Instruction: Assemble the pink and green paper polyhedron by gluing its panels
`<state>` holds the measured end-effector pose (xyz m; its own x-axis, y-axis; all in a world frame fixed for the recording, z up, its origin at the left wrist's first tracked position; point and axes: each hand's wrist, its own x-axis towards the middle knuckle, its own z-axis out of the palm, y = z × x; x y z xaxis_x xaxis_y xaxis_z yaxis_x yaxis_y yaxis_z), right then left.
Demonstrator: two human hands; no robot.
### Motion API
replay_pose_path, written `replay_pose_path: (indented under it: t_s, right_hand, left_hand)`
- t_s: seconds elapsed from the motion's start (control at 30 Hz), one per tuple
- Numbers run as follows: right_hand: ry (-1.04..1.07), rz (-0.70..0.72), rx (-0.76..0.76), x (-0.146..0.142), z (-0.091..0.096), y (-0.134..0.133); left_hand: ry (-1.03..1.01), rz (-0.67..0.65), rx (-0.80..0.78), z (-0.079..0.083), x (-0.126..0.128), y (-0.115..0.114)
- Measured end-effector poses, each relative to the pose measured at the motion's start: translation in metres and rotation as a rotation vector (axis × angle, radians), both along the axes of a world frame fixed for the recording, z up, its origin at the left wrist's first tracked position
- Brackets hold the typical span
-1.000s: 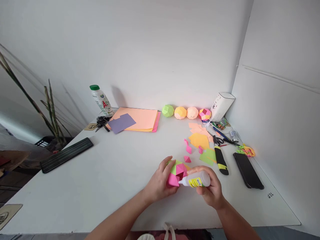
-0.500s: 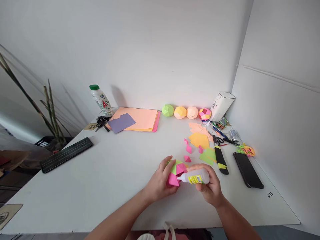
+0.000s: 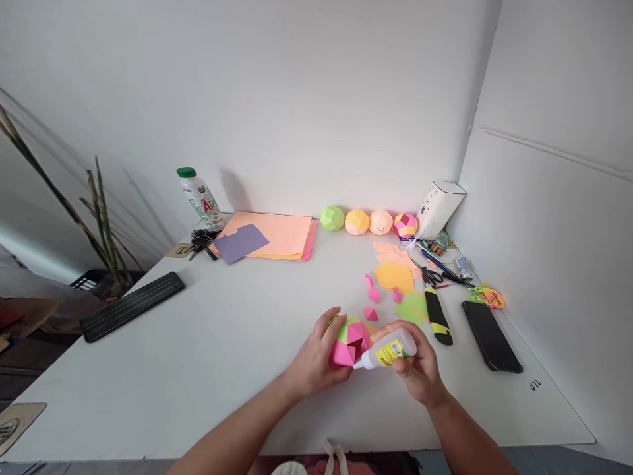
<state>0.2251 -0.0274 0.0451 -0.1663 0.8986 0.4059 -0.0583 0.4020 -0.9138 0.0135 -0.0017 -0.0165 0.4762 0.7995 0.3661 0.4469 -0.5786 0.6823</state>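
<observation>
A many-sided paper ball (image 3: 342,353) in pink and light green is gripped by my left hand (image 3: 316,356), fingers over its top and thumb beneath. An opening shows on the ball's right side. My right hand (image 3: 420,369) is closed round a glue bottle (image 3: 390,348) with a yellow label, tipped so its nozzle points left. The nozzle tip is at the ball's lower right edge; whether it touches, I cannot tell. Just beyond the ball lies a small folded pink paper piece (image 3: 370,314), with a few more pink pieces (image 3: 374,295) behind it.
Orange paper cutouts (image 3: 395,277) and green ones (image 3: 411,309) lie beside a utility knife (image 3: 437,316) and a phone (image 3: 491,336). Finished paper balls (image 3: 357,222) line the wall. Paper sheets (image 3: 277,234), a white bottle (image 3: 202,200) and a black bar (image 3: 132,305) are leftward.
The glue bottle's nozzle has moved down along the ball's edge, from the pink face to its lower corner. My left hand and the ball have hardly moved.
</observation>
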Motion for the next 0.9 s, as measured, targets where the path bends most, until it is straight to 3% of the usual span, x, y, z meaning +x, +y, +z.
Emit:
replay_pose_path:
  t_s: [0.23,0.9]
  right_hand:
    - [0.026,-0.109,0.071,0.0011,-0.0032,0.0016]
    - [-0.056,-0.093,0.172,-0.0012,-0.0009,-0.0012]
  left_hand:
    - [-0.024,0.016,0.030,0.0004,0.0006,-0.0005]
    - [-0.008,0.004,0.028,-0.0036,-0.0002,-0.0003]
